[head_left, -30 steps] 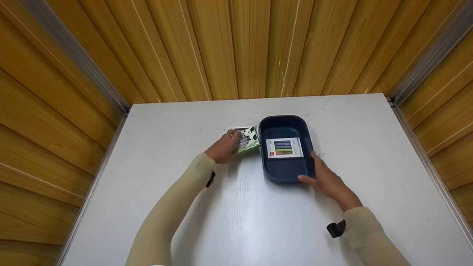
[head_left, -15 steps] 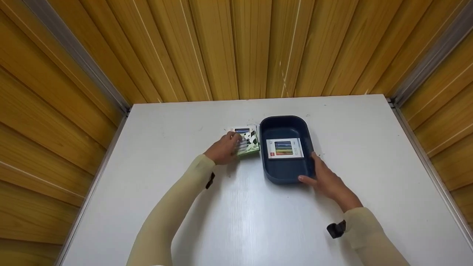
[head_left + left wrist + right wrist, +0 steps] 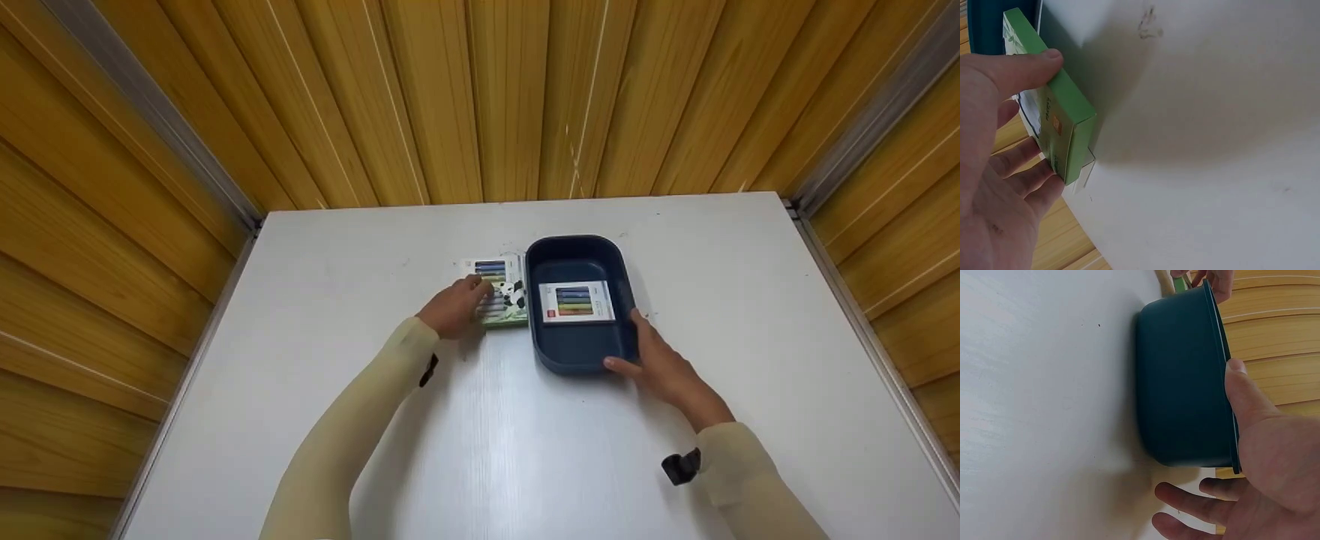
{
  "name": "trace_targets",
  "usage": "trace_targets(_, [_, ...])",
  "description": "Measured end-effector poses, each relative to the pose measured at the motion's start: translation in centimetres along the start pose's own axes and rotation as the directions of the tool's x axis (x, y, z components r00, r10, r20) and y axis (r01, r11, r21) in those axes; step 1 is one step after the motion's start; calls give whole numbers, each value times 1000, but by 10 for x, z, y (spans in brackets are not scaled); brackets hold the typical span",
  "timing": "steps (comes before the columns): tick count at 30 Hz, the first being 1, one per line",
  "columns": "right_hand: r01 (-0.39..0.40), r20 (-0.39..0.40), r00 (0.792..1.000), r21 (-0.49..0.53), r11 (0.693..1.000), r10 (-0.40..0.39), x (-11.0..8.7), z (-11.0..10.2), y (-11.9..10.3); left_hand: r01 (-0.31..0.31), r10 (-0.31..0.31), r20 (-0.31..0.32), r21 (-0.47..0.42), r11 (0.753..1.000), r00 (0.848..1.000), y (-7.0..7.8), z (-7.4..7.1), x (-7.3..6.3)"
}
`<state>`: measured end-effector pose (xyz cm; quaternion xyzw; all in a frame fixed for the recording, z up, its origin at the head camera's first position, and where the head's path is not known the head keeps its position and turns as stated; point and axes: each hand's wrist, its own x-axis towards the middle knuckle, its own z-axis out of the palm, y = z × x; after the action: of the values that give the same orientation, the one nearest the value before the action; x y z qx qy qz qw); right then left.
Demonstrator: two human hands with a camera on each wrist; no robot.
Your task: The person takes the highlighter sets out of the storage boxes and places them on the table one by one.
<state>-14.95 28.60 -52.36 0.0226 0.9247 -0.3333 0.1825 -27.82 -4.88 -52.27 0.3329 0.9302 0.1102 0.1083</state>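
Note:
In the head view my left hand [image 3: 455,306] pinches a thin green-and-white box with a panda print [image 3: 513,294]. The left wrist view shows its green side [image 3: 1061,93] between my thumb and fingers, the box tilted. Partly covered by it, a white box with coloured strips [image 3: 491,266] lies left of a dark blue bin [image 3: 577,352]. My right hand [image 3: 666,369] rests at the bin's right near corner. The right wrist view has its thumb [image 3: 1244,391] on the bin's rim and the other fingers loosely extended.
Inside the bin lies another white box with coloured strips [image 3: 577,301]. The white table [image 3: 480,442] is bounded at the back by a ribbed wood-look wall [image 3: 510,105], with similar walls at both sides.
My left hand has shifted slightly nearer with the panda box, which now uncovers more of the white box's coloured strips. The bin and my right hand have stayed in place.

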Motion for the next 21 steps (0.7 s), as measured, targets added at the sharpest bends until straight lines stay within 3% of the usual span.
trace_targets(11, [-6,10,1000,18,1000,5,-1,-1,-2,-39,39,-32,9,999,999,0,6,3])
trace_targets(21, [2,5,1000,14,1000,-2,1,0,0,-35,36,-38,36,999,999,0,11,-2])
